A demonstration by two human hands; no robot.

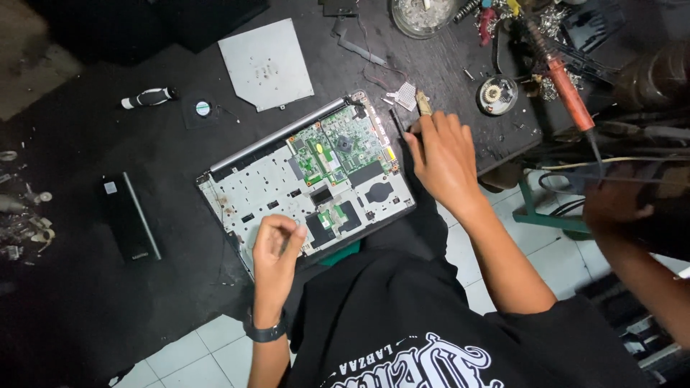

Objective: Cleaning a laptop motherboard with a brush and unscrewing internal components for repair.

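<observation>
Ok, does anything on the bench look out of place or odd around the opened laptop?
The laptop base sits askew and overhangs the table edge by the left hand. Loose screws and scraps are scattered at the far left. The right hand rests beside the green board.

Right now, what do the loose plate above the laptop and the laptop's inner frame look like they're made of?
The loose plate looks like thin sheet metal: flat, matte grey, with small punched holes. The laptop's inner frame looks like stamped metal or silvered plastic, pale grey with cutouts; I can't tell which. The circuit board is green laminate.
</observation>
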